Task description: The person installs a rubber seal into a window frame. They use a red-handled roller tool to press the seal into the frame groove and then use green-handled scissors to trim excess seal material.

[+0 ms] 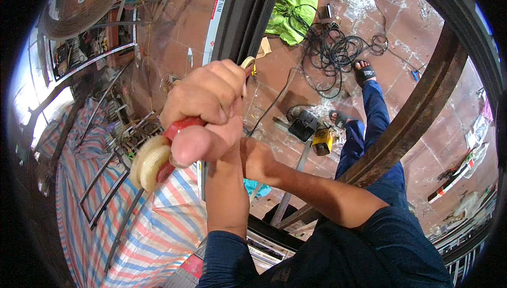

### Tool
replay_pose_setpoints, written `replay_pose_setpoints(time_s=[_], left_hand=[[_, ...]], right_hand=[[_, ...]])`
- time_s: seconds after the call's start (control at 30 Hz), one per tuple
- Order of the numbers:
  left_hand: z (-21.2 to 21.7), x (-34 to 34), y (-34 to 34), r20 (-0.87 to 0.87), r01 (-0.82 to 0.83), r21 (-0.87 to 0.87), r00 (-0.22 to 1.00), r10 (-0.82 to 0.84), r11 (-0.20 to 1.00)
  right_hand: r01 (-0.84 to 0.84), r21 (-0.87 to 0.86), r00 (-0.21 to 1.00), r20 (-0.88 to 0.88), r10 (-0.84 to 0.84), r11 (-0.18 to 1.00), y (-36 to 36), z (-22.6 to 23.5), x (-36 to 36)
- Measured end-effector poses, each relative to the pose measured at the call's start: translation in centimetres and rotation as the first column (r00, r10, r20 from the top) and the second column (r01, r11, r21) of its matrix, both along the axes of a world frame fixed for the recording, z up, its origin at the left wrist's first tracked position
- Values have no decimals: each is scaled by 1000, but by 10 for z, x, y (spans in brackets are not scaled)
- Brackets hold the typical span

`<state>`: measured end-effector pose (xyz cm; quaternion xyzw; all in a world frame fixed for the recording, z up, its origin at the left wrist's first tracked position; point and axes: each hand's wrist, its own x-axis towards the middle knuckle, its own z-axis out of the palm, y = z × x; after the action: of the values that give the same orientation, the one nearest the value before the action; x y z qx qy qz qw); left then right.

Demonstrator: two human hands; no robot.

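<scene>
My left hand (206, 108) is a tight fist around a red handle (182, 125). A cream fuzzy roller head (149, 162) sticks out below the fist at the left. Another cream rounded piece with a bit of red (248, 63) shows at my fingertips, against a dark metal frame bar (248, 13). My right hand (255, 157) comes in from the right and lies behind my left wrist. Its fingers are hidden, so what it holds cannot be told.
A rusty curved metal bar (417, 108) crosses at the right. Below are my sandalled feet (364, 71) on red floor tiles, tangled black cables (338, 50), a green bag (293, 3), a black and yellow power tool (311, 132) and a striped tarp (153, 230) at the left.
</scene>
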<state>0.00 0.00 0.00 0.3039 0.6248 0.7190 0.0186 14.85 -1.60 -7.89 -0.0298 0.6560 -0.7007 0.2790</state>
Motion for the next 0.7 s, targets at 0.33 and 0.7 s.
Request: replay_pose_setpoints(time_s=[0.33,0.7], left_hand=[[8,-16,7,-10,19,10,1000,-19,1000],[-2,-39,27,-16,73,69,997,-72,995]], right_hand=[[-85,42,996,-30,86,996,-1,7,-2],[-40,-62,999,-29,38,997,-3,0,0]])
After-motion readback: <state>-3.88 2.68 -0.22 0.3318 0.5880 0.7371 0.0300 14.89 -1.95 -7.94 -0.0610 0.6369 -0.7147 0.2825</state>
